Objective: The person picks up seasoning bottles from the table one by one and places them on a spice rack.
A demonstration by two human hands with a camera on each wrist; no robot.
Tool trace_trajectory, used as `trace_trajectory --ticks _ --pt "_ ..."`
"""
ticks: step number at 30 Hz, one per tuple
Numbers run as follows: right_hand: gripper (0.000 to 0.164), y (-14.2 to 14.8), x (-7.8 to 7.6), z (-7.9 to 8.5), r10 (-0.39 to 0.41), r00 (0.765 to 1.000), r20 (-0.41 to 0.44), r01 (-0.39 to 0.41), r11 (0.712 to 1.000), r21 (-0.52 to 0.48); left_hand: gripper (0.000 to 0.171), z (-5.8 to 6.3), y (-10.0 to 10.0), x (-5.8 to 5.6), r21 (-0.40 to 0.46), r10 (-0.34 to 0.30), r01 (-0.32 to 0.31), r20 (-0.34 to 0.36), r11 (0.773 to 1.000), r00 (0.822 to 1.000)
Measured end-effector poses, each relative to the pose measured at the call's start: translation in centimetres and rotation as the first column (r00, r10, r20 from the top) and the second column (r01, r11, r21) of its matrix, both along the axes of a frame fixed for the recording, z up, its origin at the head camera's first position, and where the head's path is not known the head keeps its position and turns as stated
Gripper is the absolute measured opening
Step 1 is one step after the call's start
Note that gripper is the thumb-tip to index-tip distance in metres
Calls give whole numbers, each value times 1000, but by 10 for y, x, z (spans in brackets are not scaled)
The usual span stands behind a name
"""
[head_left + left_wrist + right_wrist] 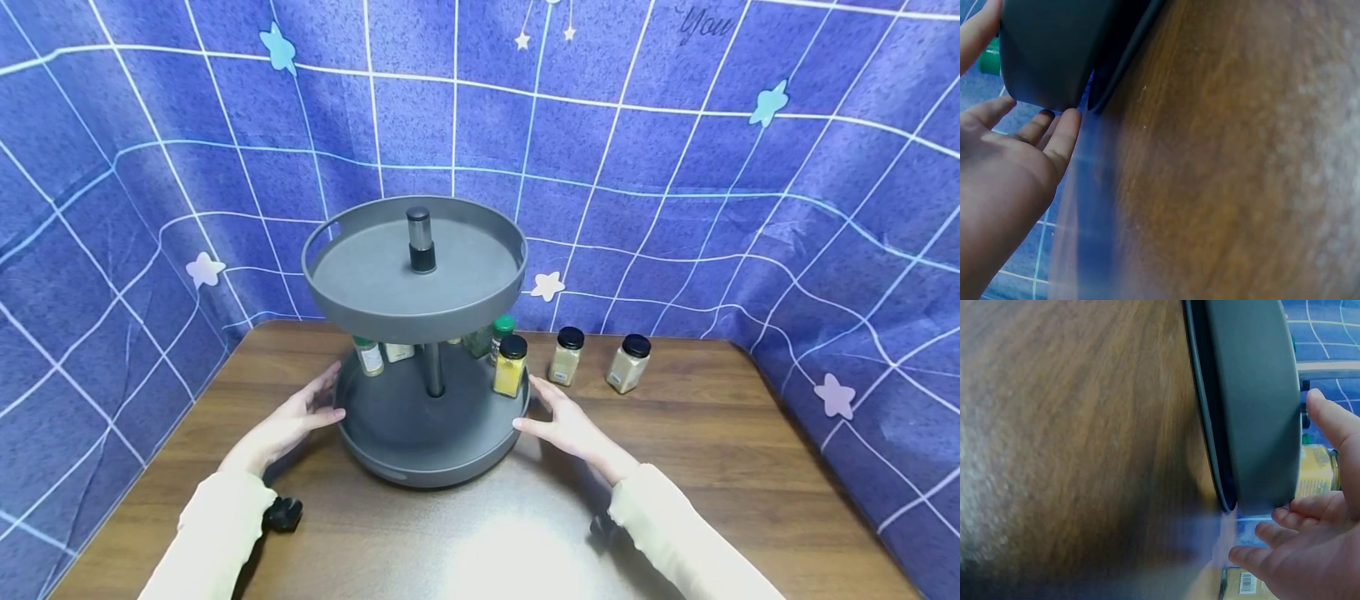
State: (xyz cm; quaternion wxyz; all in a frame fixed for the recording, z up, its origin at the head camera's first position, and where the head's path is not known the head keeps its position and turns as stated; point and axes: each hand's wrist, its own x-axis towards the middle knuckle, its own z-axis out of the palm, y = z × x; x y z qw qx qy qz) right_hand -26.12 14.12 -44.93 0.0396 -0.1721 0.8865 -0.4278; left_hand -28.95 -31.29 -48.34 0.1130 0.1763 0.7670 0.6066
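A dark grey two-tier round spice turntable stands on the wooden table, its upper tray [367, 279] bare around a central post [422, 237]. On the lower tray [420, 433], a yellow spice jar [510, 367] with a black lid sits at the right edge, a green-lidded bottle [369, 357] at the left, and several more jars partly hidden behind. My left hand [296, 421] rests at the lower tray's left side, fingertips at its outer wall [1047, 56], thumb near the rim. On the opposite side, my right hand [562, 421] has extended fingers at the wall [1260, 412], thumb raised off the rim.
Two black-lidded jars, one nearer [566, 358] and one farther right [628, 365], stand on the table [697, 417] right of the turntable. A blue gridded curtain [600, 150] hangs behind and along both sides. A black wrist device [283, 514] is at the left sleeve.
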Motion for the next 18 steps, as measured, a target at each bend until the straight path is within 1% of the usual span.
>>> trace_trajectory --ticks 7,14,18 --pt "85 2 -8 -6 -6 1000 -5 6 1000 -10 82 -1 0 0 32 -5 4 18 999 1000" --pt "86 1 -12 -3 -6 1000 11 7 1000 -20 82 -1 0 0 47 -13 12 22 999 1000" --pt "87 2 -16 -5 0 1000 3 0 1000 -7 82 -2 0 0 46 -15 14 23 999 1000"
